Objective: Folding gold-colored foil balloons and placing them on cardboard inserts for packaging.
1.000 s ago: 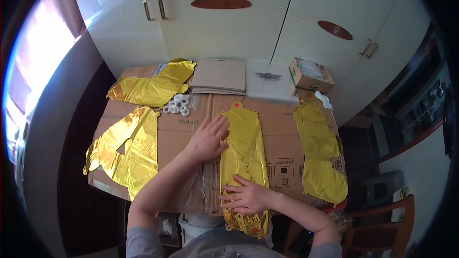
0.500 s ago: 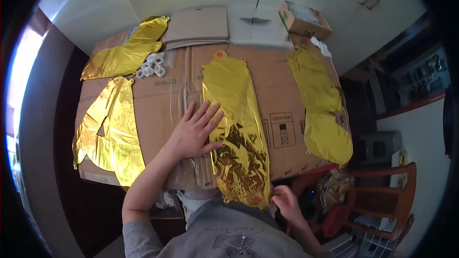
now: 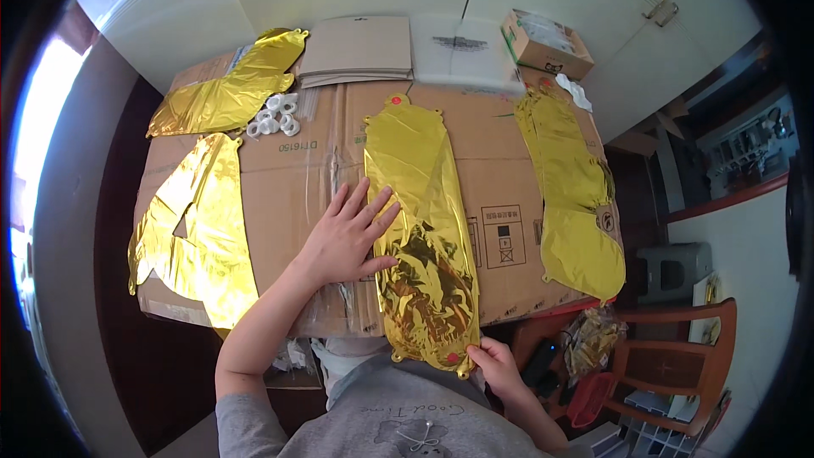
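A long, flat gold foil balloon lies lengthwise across the middle of the cardboard, its near end hanging over the front edge. A red dot marks each of its ends. My left hand rests flat with fingers spread, the fingertips on the balloon's left edge. At the near right corner, my right hand pinches the foil between thumb and fingers. Left of my left hand is an A-shaped gold foil balloon. Another gold balloon lies flat along the right side.
The cardboard surface bears a folded gold foil piece, several white ribbon rolls, stacked cardboard sheets, a clear plastic bag and a small box. A wooden chair stands at the near right.
My right hand has moved slightly left and up, and its thumb now meets the balloon's near corner. The left hand stays on the foil. The whole view has shifted a little.
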### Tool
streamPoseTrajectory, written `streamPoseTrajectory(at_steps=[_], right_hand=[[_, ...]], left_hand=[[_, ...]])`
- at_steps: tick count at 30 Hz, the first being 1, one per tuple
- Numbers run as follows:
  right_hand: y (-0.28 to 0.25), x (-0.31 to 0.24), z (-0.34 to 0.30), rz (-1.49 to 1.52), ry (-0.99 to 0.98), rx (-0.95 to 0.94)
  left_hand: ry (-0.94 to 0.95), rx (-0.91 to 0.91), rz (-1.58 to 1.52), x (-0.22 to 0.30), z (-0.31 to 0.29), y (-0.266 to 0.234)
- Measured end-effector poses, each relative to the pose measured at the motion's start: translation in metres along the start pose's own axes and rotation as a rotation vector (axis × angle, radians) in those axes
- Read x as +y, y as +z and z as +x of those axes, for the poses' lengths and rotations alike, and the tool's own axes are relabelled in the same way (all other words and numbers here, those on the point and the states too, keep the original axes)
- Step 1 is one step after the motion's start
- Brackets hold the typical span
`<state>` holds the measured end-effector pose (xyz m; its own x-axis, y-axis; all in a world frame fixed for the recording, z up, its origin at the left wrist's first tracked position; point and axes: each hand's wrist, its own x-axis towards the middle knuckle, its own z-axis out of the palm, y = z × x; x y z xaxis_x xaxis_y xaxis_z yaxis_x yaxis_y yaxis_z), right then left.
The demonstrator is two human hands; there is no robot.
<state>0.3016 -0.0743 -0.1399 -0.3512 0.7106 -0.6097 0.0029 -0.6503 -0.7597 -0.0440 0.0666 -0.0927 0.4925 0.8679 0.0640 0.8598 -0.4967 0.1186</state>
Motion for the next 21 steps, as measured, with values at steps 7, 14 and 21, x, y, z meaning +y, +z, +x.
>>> streamPoseTrajectory(at_steps=[7,14,21], right_hand=[[0.006,-0.008,-0.005,-0.017,-0.027,0.044],[0.009,-0.016,-0.010,-0.029,-0.057,0.058],[0.004,-0.001,-0.008,-0.019,-0.060,0.067]], left_hand=[[0.000,-0.001,0.001,0.000,-0.001,0.002],[0.009,0.013,-0.001,-0.002,0.000,0.004],[0.005,0.014,-0.007,-0.001,-0.001,0.002]])
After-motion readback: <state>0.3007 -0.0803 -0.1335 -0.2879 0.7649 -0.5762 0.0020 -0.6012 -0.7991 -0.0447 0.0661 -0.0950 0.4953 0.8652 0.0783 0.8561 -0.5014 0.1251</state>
